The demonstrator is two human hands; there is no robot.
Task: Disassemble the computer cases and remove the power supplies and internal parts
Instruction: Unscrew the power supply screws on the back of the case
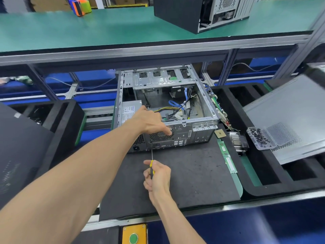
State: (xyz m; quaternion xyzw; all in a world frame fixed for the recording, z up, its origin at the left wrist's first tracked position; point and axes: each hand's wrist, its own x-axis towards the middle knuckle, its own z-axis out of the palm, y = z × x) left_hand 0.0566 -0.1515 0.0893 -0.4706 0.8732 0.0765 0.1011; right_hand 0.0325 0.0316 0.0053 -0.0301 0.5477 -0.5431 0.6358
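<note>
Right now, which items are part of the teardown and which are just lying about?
In the job:
open computer case
power supply
screwdriver, gripped by right hand
left hand, resting on the case's rear edge

Lying about:
screw tray
heatsink
memory stick
side panel
second case on the shelf

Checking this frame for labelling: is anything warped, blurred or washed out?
Head view: wide-angle bend curves the green shelf edge; far corners are smeared; the open case and right hand on the screwdriver are sharp; soft sheen on the side panel, no harsh glare.
</note>
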